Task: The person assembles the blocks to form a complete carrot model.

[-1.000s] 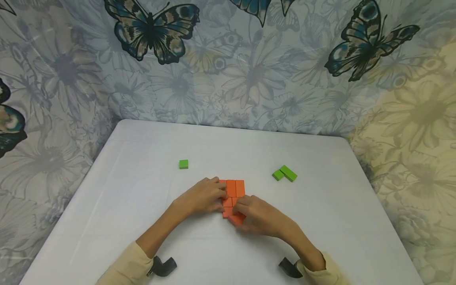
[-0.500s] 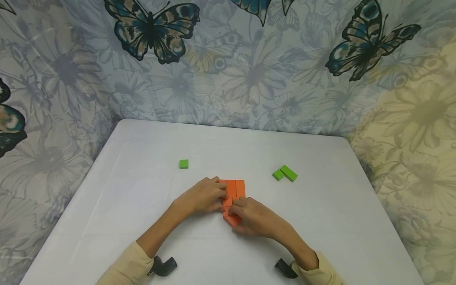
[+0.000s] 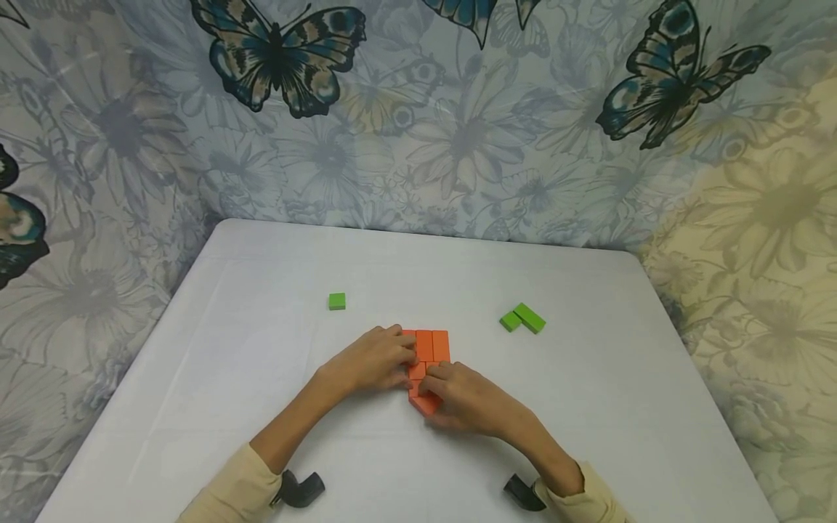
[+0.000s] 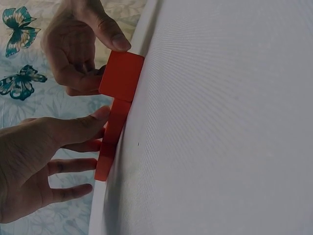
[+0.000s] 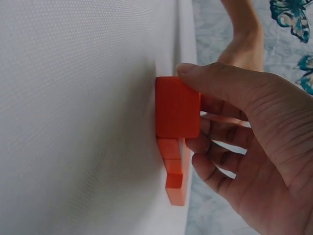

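Note:
Orange rectangular blocks (image 3: 432, 346) lie side by side in a flat group at the middle of the table. My left hand (image 3: 374, 359) rests along the group's left side, its spread fingers touching the blocks. At the near end, my right hand (image 3: 476, 399) pinches an orange block (image 5: 177, 108) between thumb and fingers. In the right wrist view this block's broad face points at the camera, and smaller orange faces (image 5: 172, 166) line up beyond it. From the left wrist, the same orange block (image 4: 122, 76) stands at the end of the row. My right fingers hide part of the group from above.
One green block (image 3: 336, 301) lies beyond my left hand. Farther right, a small green block (image 3: 511, 321) sits against a longer green block (image 3: 530, 318). A white cloth covers the table (image 3: 196, 378); patterned walls with butterflies stand behind and at both sides.
My right hand has shifted slightly left with the orange block, bringing it in against the near end of the group. Over the last half second little moves. The left hand stays in place.

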### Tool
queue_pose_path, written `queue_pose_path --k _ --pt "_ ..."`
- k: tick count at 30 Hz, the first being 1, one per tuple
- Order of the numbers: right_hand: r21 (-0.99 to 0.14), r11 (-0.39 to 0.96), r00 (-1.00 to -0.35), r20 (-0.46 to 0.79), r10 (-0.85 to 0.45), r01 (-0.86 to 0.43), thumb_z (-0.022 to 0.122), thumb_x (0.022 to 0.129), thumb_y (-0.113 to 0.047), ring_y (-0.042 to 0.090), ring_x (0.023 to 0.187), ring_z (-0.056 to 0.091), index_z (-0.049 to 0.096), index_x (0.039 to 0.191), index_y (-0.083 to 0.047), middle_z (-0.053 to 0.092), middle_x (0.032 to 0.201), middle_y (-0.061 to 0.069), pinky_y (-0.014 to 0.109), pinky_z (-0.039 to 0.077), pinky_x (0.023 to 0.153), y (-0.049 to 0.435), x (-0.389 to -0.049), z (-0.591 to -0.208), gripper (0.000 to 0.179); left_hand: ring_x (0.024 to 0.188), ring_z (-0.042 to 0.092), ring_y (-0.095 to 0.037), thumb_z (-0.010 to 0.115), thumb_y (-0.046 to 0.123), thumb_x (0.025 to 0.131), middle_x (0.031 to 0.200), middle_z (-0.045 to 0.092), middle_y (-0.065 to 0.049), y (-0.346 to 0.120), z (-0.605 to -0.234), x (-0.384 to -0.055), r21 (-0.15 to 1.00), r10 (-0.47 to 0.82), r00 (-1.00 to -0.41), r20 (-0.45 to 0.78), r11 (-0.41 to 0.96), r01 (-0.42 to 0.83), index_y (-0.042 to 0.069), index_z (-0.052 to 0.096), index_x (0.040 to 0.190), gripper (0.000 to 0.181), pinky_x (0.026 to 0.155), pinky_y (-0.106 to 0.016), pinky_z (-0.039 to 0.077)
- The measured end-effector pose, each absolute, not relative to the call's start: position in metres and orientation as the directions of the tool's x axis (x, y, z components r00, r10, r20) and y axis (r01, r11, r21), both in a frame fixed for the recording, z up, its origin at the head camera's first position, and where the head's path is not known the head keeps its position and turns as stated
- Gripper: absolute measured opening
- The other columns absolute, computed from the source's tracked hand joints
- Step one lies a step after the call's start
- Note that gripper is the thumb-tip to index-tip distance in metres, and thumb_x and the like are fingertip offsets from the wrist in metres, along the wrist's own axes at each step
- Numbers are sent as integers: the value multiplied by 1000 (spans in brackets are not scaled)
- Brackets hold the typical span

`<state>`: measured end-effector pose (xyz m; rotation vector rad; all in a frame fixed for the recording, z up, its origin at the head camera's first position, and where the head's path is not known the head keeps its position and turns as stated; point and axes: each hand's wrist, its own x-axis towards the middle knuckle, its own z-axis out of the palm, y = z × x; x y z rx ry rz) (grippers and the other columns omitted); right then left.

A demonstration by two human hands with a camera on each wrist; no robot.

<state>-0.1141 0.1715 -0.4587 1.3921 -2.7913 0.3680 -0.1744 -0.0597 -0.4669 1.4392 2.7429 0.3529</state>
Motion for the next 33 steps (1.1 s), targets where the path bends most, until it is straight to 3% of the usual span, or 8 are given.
queue_pose_path --k 6,13,16,22,28,33 --pt "-214 599 -625 73 -777 -771 86 86 -38 6 88 55 72 109 -14 66 104 -7 27 54 86 173 -112 -454 36 98 54 -12 83 42 87 112 69 10 -59 -467 -173 210 813 -577 74 553 806 24 79 104 24 90 -34 54" --pt "-174 589 -609 95 -787 -789 85 86 -35 8 88 53 73 110 -12 67 103 -5 27 54 85 174 -112 -452 35 96 54 -12 84 42 87 108 69 10 -58 -467 -174 199 818 -568 86 545 815 25 80 102 23 85 -31 52" --pt "-195 605 -628 88 -773 -772 85 87 -36 8 88 54 73 111 -13 67 103 -5 27 53 85 177 -113 -449 36 99 56 -13 83 43 88 109 69 10 -58 -466 -173 191 817 -571 80 550 813 24 79 105 26 91 -33 52" --pt "-309 703 -756 95 -648 -641 83 90 -31 13 95 62 72 117 -11 71 107 0 31 57 86 204 -122 -434 35 119 61 -20 78 46 91 119 70 5 -59 -461 -169 161 820 -567 73 552 818 21 78 118 37 112 -45 46" --pt "-389 816 -901 104 -422 -427 77 95 -20 28 105 68 68 124 -5 71 114 10 43 59 88 253 -142 -416 34 125 60 -20 76 39 95 129 68 0 -58 -462 -167 182 829 -558 48 542 821 17 73 130 41 108 -39 50" --pt "-441 846 -953 90 -290 -299 69 100 -12 44 115 65 58 136 7 65 127 26 57 57 92 292 -163 -414 42 123 60 -18 75 38 96 127 67 1 -58 -461 -165 172 836 -547 40 533 828 17 72 130 40 102 -37 53"
